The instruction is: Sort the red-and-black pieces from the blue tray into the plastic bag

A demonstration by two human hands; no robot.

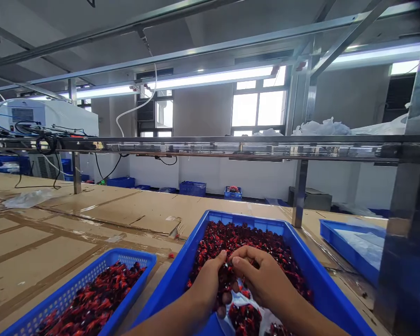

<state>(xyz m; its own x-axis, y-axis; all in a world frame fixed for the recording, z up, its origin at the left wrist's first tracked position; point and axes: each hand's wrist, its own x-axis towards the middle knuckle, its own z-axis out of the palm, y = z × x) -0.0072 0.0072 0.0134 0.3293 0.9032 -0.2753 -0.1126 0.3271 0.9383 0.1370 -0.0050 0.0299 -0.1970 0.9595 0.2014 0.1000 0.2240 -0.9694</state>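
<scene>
The left hand [208, 284] and right hand [259, 275] are cupping together, half-closed on a clump of dark red pieces [238, 238] in the blue crate [248, 217] by the near edge of the table [38, 247] (smaller blue basket [126, 252] sitting just left).

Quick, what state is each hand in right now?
Left hand: cupped, holding red-and-black pieces.
Right hand: cupped, holding the same pieces.

Bright overall. Fluorescent tubes [210, 77] overhead + daylight thru windows [259, 108], panes blown out white. Strong glare along steel rail [231, 147], reflections on polished post [402, 224]. Soft shadows only, darkest round hands [262, 275]. Wide-angle bending twd frame edges, esp. ceiling beams [210, 39]. Far-wall bins [192, 188] slightly soft.
</scene>
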